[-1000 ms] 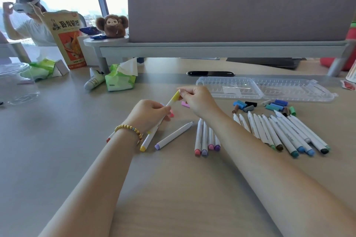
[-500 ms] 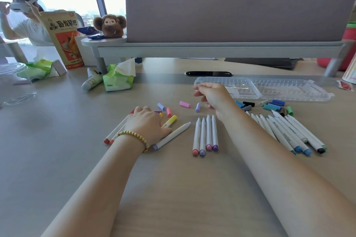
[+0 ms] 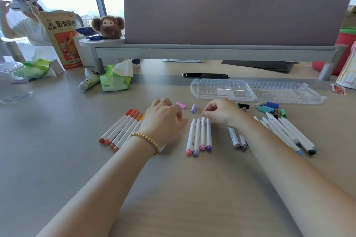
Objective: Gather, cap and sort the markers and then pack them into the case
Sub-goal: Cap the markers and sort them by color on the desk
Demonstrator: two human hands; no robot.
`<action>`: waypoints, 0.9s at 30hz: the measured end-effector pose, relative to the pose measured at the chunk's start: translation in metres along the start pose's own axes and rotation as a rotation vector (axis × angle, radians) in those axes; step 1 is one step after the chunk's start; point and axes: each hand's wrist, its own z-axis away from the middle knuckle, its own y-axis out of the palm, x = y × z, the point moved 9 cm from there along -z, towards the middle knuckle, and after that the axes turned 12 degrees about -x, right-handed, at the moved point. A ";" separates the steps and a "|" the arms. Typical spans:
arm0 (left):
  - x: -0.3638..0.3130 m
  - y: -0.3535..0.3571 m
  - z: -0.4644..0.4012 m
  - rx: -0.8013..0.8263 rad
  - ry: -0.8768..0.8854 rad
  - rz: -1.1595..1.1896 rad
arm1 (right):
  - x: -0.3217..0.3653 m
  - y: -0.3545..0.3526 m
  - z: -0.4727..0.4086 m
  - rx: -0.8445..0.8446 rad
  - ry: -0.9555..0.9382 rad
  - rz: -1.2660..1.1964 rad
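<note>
just beyond the curled, empty right hand (image 3: 221, 113) lies a lilac cap (image 3: 193, 108).

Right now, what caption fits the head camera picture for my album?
Two hands sorting uncapped markers into colour groups beside loose caps and an open clear case.

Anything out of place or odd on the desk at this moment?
Nothing is damaged or spilled. Two loose caps, a pink cap and a lilac cap, lie apart from the cap pile, just beyond four uncapped markers. The clear case lies open and empty.
</note>
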 end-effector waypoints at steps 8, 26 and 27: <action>-0.032 0.021 0.001 0.055 0.105 -0.183 | -0.010 0.002 0.000 -0.040 0.043 0.077; 0.050 -0.010 -0.015 0.050 -0.371 0.397 | 0.018 0.009 -0.009 -0.096 -0.078 -0.046; 0.062 -0.012 -0.016 0.026 -0.411 0.452 | 0.028 0.016 -0.012 -0.073 -0.111 -0.035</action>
